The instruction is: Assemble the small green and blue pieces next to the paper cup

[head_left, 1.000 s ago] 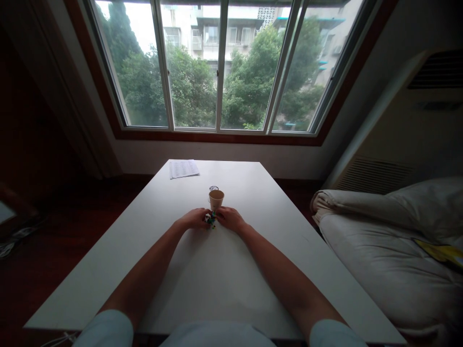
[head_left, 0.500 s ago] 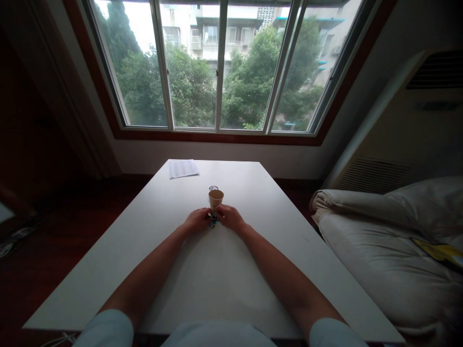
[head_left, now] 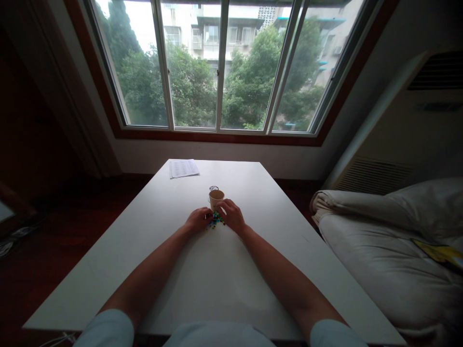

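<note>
A brown paper cup point(head_left: 216, 194) stands upright on the white table. Just in front of it lies a loose heap of small coloured beads point(head_left: 217, 222), mostly green, blue and yellow. On the left edge of the heap, my left hand point(head_left: 198, 220) rests with thumb and fingers pinched together; something small and dark shows at the fingertips, too small to name. My right hand point(head_left: 233, 216) is raised over the right side of the heap, its fingers curled in a pinch close to the cup's front. What it holds, if anything, is hidden.
A thin dark looped cord point(head_left: 213, 188) lies behind the cup. Printed papers point(head_left: 183, 168) sit at the table's point(head_left: 224, 284) far left corner. Beyond the far edge is a window; a padded, cloth-covered seat point(head_left: 365, 241) is on the right.
My right hand has lifted and shifted slightly right from the beads, uncovering more of the heap. The left hand has hardly moved.
</note>
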{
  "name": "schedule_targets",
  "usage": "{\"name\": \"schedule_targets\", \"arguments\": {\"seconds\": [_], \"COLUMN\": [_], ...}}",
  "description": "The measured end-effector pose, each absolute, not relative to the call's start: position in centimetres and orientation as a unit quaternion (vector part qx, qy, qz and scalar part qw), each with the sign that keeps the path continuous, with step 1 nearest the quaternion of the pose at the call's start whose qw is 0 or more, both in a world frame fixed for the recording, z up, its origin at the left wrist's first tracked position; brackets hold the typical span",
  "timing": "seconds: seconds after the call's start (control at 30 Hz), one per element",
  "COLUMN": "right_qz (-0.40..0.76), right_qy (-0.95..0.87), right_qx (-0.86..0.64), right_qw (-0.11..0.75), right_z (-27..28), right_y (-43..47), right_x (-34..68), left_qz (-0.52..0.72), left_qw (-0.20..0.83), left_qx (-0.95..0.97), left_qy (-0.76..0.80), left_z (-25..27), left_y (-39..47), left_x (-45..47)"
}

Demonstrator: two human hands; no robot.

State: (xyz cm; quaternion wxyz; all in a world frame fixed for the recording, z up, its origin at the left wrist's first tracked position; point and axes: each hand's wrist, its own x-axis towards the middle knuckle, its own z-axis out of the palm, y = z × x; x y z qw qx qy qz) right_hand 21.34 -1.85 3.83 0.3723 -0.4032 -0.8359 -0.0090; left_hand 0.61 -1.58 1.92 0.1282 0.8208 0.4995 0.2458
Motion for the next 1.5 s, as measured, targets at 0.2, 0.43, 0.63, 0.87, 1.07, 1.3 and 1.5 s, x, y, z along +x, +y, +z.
{"name": "schedule_targets", "arguments": {"seconds": [0.2, 0.43, 0.63, 0.87, 1.07, 1.3, 1.5], "right_qz": [-0.071, -0.081, -0.064, -0.05, -0.03, 0.007, 0.053], "right_qy": [-0.813, -0.836, -0.841, -0.815, -0.783, -0.725, -0.698], "right_qx": [-0.362, -0.376, -0.379, -0.401, -0.43, -0.454, -0.464], "right_qw": [0.451, 0.39, 0.38, 0.415, 0.449, 0.518, 0.544], "right_z": [4.0, 2.8, 2.5, 2.8, 2.3, 1.1, 0.8], "right_y": [-1.8, -0.5, -0.3, -0.9, -0.4, 0.9, 1.4], "right_x": [21.2, 21.4, 21.4, 21.8, 22.2, 22.7, 22.9], "left_qz": [0.313, 0.346, 0.364, 0.352, 0.347, 0.371, 0.383], "left_qw": [0.136, 0.13, 0.133, 0.143, 0.131, 0.097, 0.077], "left_qx": [0.813, 0.789, 0.789, 0.802, 0.79, 0.778, 0.778], "left_qy": [0.472, 0.491, 0.476, 0.461, 0.488, 0.498, 0.492], "left_z": [1.4, 1.1, 1.1, 1.5, 1.4, 1.6, 2.2], "left_y": [-1.3, -1.0, -1.1, -1.4, -1.4, -1.5, -2.1], "left_x": [0.5, 0.6, 0.4, 0.4, 0.5, 0.5, 0.8]}}
